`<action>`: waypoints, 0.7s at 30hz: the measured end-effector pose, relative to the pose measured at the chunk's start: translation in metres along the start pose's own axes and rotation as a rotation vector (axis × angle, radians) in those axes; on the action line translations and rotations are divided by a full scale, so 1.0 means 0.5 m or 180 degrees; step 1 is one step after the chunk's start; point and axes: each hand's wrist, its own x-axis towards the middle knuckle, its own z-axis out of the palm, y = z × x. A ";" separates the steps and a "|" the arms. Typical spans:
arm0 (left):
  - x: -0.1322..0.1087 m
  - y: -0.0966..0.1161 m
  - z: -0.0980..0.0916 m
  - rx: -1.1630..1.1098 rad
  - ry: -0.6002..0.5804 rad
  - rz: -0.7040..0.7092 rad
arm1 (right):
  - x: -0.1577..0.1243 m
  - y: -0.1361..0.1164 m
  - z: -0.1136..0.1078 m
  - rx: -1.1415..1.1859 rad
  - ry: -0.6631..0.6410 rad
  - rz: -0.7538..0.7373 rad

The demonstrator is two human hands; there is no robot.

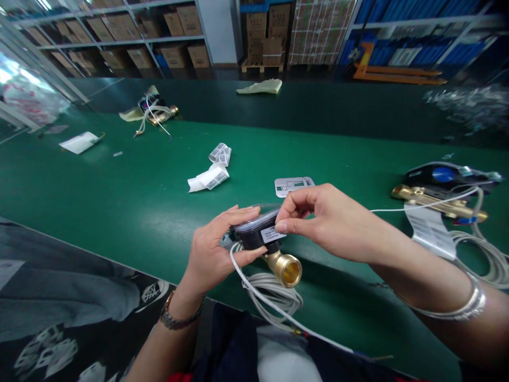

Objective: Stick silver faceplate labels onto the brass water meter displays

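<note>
The left hand is wrapped around a black meter, fingers over its clear cover and thumb beneath. The right hand has thumb and forefinger pressed together, pinching the right end of a white label on the meter's side; the fingertips hide that end (its print is too small to read). The meter is held over the tabletop, close to its near edge, its dial seen too edge-on to make out. The brass pipe below shows one threaded mouth; the other end is hidden by the left hand. A coiled cable lies under it at the near edge, partly covered.

Just beyond the right hand, a grey card is partly covered. Toward the tabletop's right end lies a second meter, its cable coil cut off by the frame. Crumpled label strips lie mid-table; toward the far left corner, another brass-fitted unit is a tangle of wires.
</note>
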 end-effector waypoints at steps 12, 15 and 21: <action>0.000 -0.001 0.001 -0.0020 -0.0037 -0.0010 | -0.001 -0.002 0.005 -0.0211 0.0135 0.0006; 0.001 -0.002 0.002 -0.0003 -0.0034 0.0006 | -0.002 -0.002 0.007 -0.0248 0.0202 -0.0004; 0.001 0.000 0.003 0.0076 -0.0007 -0.0003 | -0.009 0.000 0.014 -0.0416 0.0414 -0.0114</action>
